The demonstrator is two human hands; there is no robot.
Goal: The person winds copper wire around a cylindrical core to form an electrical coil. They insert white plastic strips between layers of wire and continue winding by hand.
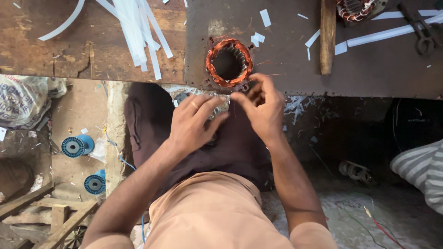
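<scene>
A round stator wound with copper wire (229, 62) lies flat on the rusty metal table (369, 69), right at its near edge. Just below it the right hand (260, 107) is bent at the wrist, thumb and fingertips pinched together; what they pinch is too fine to tell. The left hand (193, 123) lies alongside, fingers loosely extended, its fingertips almost meeting the right. One wooden handle (327, 37) rests on the table. Two blue spools (77, 146) sit on the floor.

Copper-orange winding (229, 62); white paper strips (136, 30); blue spools (77, 146); rusty brown workbench (369, 69).
</scene>
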